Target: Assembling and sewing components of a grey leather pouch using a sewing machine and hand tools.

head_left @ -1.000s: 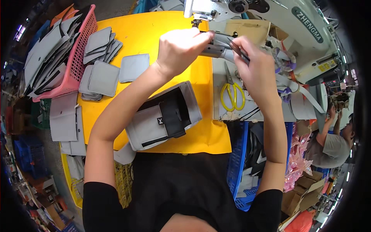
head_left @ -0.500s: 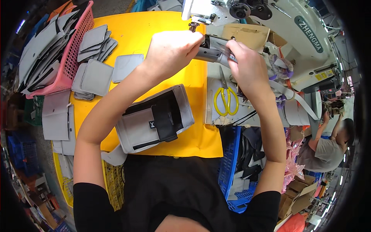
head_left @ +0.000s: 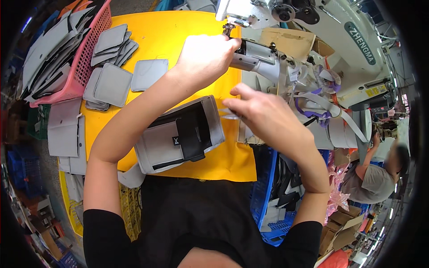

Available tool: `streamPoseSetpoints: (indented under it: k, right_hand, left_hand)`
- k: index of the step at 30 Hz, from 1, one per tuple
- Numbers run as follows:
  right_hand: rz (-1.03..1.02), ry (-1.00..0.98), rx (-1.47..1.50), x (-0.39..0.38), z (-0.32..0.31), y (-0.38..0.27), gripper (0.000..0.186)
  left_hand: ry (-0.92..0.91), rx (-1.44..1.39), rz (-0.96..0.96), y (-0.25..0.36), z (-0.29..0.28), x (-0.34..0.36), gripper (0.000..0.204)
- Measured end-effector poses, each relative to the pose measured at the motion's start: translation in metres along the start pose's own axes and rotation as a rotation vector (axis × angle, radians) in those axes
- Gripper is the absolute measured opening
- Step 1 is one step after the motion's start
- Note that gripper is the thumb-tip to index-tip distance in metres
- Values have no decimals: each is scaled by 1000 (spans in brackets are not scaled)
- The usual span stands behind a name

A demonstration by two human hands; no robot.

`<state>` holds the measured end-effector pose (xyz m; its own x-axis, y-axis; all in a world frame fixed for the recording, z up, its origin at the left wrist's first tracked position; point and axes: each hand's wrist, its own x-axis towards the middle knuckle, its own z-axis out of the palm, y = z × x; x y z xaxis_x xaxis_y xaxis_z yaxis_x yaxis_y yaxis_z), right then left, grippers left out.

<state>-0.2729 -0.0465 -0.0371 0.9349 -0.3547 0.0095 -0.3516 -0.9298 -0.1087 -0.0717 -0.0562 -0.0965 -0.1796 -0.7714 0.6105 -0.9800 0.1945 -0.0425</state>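
My left hand [head_left: 207, 56] is closed at the end of the sewing machine's lower arm [head_left: 252, 60], just under the presser foot [head_left: 228, 30]. Whatever its fingers grip is hidden. Over the right edge of the yellow work surface, my right hand [head_left: 263, 111] is partly blurred by motion. A small, shiny, smeared piece [head_left: 230, 115] shows at its fingertips; its kind is unclear. Below my left forearm lies a grey and black fabric pouch [head_left: 178, 136] with a black strap across its front. The yellow-handled scissors are covered by my right hand.
Grey fabric pieces [head_left: 111, 85] lie stacked on the yellow surface [head_left: 187, 24]. A pink basket [head_left: 87, 53] of grey panels stands at the left. Blue [head_left: 261, 187] and yellow [head_left: 132, 210] crates stand below the edge. Another person [head_left: 375, 178] works at far right.
My right hand has come away from the machine arm, moving left and toward me, over the scissors. My left hand stays at the arm's end. The pouch lies where it was.
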Motion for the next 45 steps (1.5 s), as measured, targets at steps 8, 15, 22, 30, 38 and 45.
streamPoseSetpoints:
  k: [8,15,22,30,38,45]
  right_hand:
    - [184,902,-13,-121,-54,28,11]
    - [1064,1500,-308,-228,-153,191,32]
    - [1060,1224,-404,-327,-131,349,34]
    - [1159,1175,-466,-364,-111,388,45]
    - [883,1061,-73,-326,-205,419,53]
    - [800,1132,-670,-376,-62,374,51]
  left_hand:
    - [147,-1352,-849,-5,4,-18,22]
    - [-254,-1508,-935,-15,-5,-46,17]
    - [94,-712,-369,-10,-2,-48,13]
    - [98,-640,-368,-18,9,-10,12]
    - [37,-578,-395,-18,14,-6,17]
    - [22,-584,-361,-19,5,-9,19]
